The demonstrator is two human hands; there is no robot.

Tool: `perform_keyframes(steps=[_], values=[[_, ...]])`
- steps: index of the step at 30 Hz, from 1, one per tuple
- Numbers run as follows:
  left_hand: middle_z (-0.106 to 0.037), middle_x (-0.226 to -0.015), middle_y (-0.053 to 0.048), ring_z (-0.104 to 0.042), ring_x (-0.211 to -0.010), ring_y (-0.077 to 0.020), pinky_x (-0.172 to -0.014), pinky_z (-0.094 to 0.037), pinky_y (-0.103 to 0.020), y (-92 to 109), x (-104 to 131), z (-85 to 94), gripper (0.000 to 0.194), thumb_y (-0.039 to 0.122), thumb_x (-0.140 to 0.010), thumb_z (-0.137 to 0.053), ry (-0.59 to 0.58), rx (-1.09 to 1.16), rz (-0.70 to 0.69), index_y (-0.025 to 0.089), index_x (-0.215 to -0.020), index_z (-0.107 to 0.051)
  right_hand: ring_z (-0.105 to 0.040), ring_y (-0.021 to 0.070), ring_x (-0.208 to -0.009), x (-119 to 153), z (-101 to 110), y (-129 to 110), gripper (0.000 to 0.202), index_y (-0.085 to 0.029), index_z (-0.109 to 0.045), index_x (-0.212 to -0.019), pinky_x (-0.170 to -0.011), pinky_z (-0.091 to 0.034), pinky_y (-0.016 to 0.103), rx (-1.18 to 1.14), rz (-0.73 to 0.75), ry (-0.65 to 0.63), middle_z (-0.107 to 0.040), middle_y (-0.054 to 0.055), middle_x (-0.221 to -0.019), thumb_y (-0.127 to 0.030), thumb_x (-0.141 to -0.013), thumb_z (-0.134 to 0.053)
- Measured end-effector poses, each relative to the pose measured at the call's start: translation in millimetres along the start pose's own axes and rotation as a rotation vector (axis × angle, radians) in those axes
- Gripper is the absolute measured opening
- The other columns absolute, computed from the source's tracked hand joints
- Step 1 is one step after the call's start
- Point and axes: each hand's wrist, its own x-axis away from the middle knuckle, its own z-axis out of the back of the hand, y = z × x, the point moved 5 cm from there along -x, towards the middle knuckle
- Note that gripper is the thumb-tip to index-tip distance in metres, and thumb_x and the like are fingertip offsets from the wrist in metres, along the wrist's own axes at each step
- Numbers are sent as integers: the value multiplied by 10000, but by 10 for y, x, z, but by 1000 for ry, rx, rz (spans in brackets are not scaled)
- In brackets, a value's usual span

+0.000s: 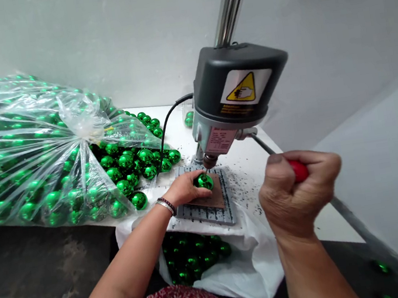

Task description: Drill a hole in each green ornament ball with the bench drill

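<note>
My left hand is closed around a shiny green ball, thumb and fingers on its sides. The ball rests on a brown board lying on the grey ribbed base plate of a drill press. Right above the ball is the drill chuck, its thin bit at the ball's top; whether it has entered the ball I cannot tell. On the right, my right hand is wrapped around the red knob of the press's feed lever.
A large clear plastic bag full of green balls lies on the left, with loose balls beside it. Below the table edge, a white sack holds more balls. Dark shavings litter the white tabletop. A black cable runs from the drill.
</note>
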Motion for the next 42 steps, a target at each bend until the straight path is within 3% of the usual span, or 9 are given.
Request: perform_keyframes(steps=[10,15,20,22,28,31,35,38,42], values=[[-750,-1105,-30,-668,-1021,-245,-922,-514,-335,-14,3,4,561,328,-679,-831,24,5,0,204,-1210,-703,-517,53,-648,200,-62,83,153,-170,-520,-804,-623,-416,227,-72,72,42,-527,-20,-721,-285,-867,-600],[-749,-1101,-31,-673,-1015,-245,-944,-523,-351,-1,43,-11,526,318,-684,-817,76,-40,-22,208,-1186,-703,-479,53,-639,-252,-76,-59,234,-155,-538,-790,-599,-376,229,-33,28,95,-543,-8,-726,-374,-834,-608],[-743,-1161,-59,-683,-1041,-243,-940,-526,-333,79,226,0,545,294,-720,-784,152,-45,-39,185,-1242,-669,-380,17,-598,-754,-211,-190,143,-141,-518,-777,-625,-344,212,31,-274,-137,-451,-57,-667,-231,-850,-601],[-745,-1193,-73,-687,-1064,-252,-954,-524,-335,120,368,-3,546,298,-734,-783,101,-81,-45,179,-1254,-667,-356,13,-596,-801,-214,-215,137,-141,-512,-774,-626,-328,207,36,-304,-147,-433,-67,-655,-207,-845,-610],[-714,-1336,-103,-671,-1200,-285,-1009,-519,-354,123,913,-33,718,513,-750,-824,-262,-208,-101,220,-1374,-624,-406,19,-608,-743,-212,-177,113,-150,-534,-826,-648,-354,232,38,-250,-138,-491,-57,-703,-238,-857,-598],[-661,-1412,-146,-646,-1243,-284,-1038,-504,-371,65,1045,180,695,503,-835,-760,-129,-376,-89,188,-1427,-580,-390,17,-594,-728,-214,-181,111,-159,-538,-815,-667,-371,262,48,-241,-145,-442,-64,-688,-249,-864,-581],[-723,-1260,-164,-661,-1131,-321,-963,-486,-479,-33,1121,669,334,201,-951,-525,182,-863,126,167,-1237,-693,-394,17,-598,-710,-209,-173,116,-157,-533,-804,-673,-376,277,20,-236,-138,-430,-65,-688,-251,-857,-573],[-759,-1047,-182,-657,-1043,-343,-927,-439,-507,-109,1152,859,284,105,-895,-483,125,-1068,211,137,-1003,-744,-405,26,-598,-696,-213,-135,136,-166,-514,-805,-661,-373,271,2,-218,-127,-445,-61,-691,-274,-847,-587],[-741,-1036,-219,-670,-1010,-354,-909,-404,-502,-205,1145,861,305,95,-872,-485,4,-1121,198,107,-1052,-730,-408,27,-611,-684,-213,-120,138,-174,-476,-787,-683,-382,271,-15,-239,-117,-462,-54,-712,-217,-828,-601]])
